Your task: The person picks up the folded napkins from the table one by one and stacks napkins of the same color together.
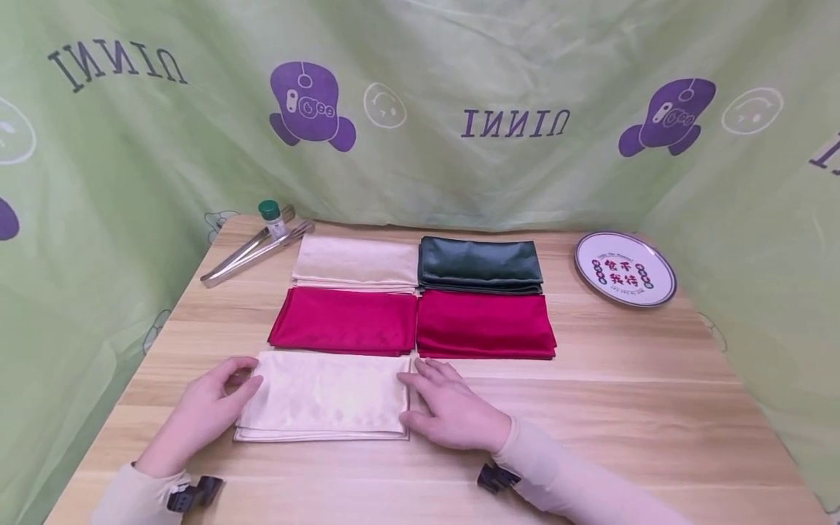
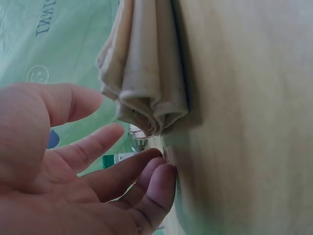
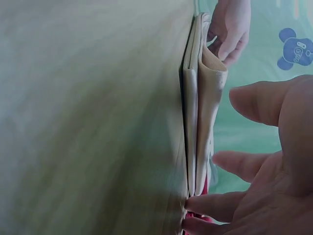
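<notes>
A folded cream satin cloth [image 1: 328, 394] lies flat near the front of the table, its layers showing along the front edge. At its left end is my left hand [image 1: 206, 412], thumb and fingers loosely bent and apart; the left wrist view shows the cloth's folded end [image 2: 142, 93] just beyond the fingertips, with nothing pinched. My right hand [image 1: 453, 412] lies along the right end with its fingers spread. The right wrist view shows the layered cloth side [image 3: 205, 112] close to these fingers; whether the fingertips touch it I cannot tell.
Behind lie two folded crimson cloths [image 1: 344, 321], a pink one [image 1: 357, 261] and a dark green one [image 1: 482, 262]. Metal tongs [image 1: 252, 255] and a green-capped bottle [image 1: 270, 217] are at back left, a printed plate [image 1: 626, 270] at back right. A green curtain [image 1: 433, 182] surrounds the table.
</notes>
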Available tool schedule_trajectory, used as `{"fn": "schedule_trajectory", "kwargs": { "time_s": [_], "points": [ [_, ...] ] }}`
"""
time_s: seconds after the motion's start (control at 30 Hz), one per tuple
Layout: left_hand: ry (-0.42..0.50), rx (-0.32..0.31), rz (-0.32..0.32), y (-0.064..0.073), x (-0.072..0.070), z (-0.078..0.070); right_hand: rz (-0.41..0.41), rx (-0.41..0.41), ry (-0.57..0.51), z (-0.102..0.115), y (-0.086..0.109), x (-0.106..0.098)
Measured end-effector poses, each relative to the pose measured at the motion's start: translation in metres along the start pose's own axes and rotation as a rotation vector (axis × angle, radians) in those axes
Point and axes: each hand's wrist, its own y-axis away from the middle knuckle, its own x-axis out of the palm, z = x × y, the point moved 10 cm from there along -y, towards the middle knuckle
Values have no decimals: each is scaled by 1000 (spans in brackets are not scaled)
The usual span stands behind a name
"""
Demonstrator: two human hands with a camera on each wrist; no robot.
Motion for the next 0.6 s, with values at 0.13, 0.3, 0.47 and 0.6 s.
{"fn": "schedule_trajectory", "kwargs": {
  "time_s": [0.13, 0.3, 0.47, 0.6],
  "points": [
    [-41, 61, -26, 3, 0, -10, 27, -20, 19, 3, -2, 2],
    [-67, 102, -23, 4, 6, -15, 36, -33, 20, 7, -3, 3],
    [-35, 92, -11, 6, 9, -11, 4, -21, -83, 6, -4, 2],
    [23, 107, -36, 9, 5, -13, -65, -24, -211, 4, -5, -3]
  ]
}}
